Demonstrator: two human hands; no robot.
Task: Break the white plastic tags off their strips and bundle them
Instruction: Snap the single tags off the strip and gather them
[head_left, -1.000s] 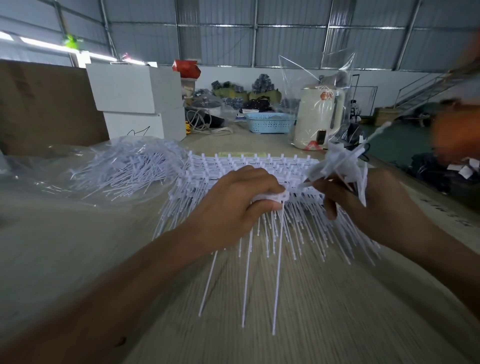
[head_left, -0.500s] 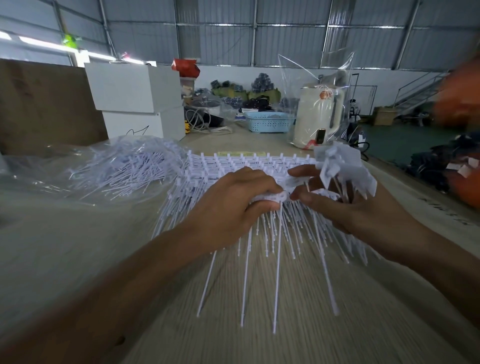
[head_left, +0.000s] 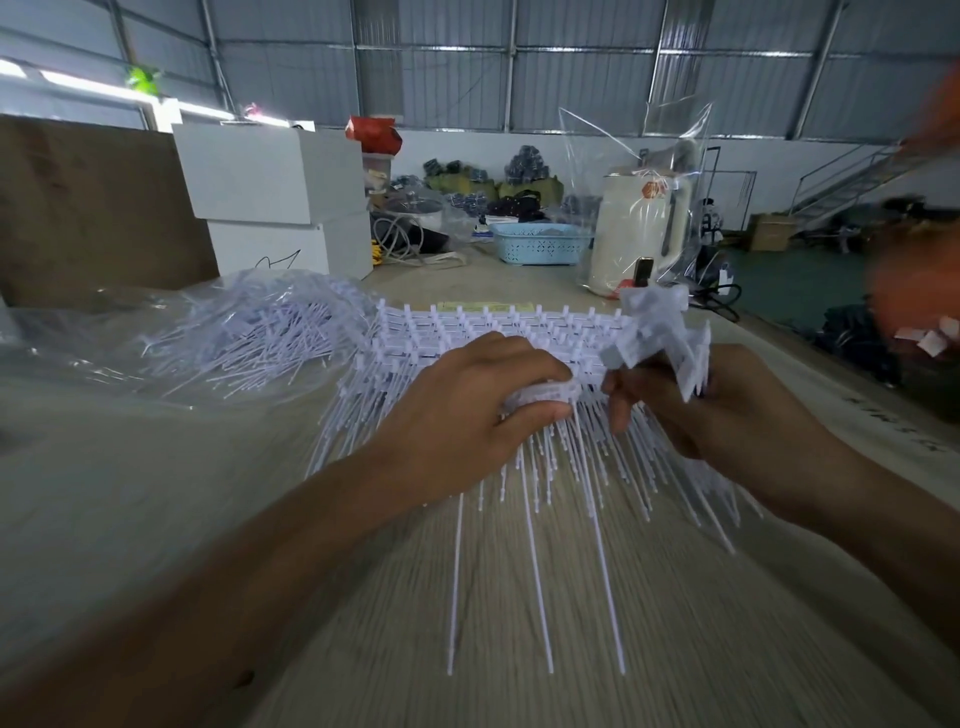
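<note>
The left hand (head_left: 467, 410) pinches the strip (head_left: 545, 397), which runs left-right; its tags (head_left: 530, 561) point near. The right hand (head_left: 727, 415) grips a bundle (head_left: 660, 332) of broken-off tags.

Both forearms reach forward, converging. The left hand (head_left: 467, 410) is curled, fingers pinched closed; the right hand (head_left: 727, 415) likewise grips shut.

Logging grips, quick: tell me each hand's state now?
Left hand: closed, pinching a tag strip.
Right hand: closed, holding a tag bundle.
</note>
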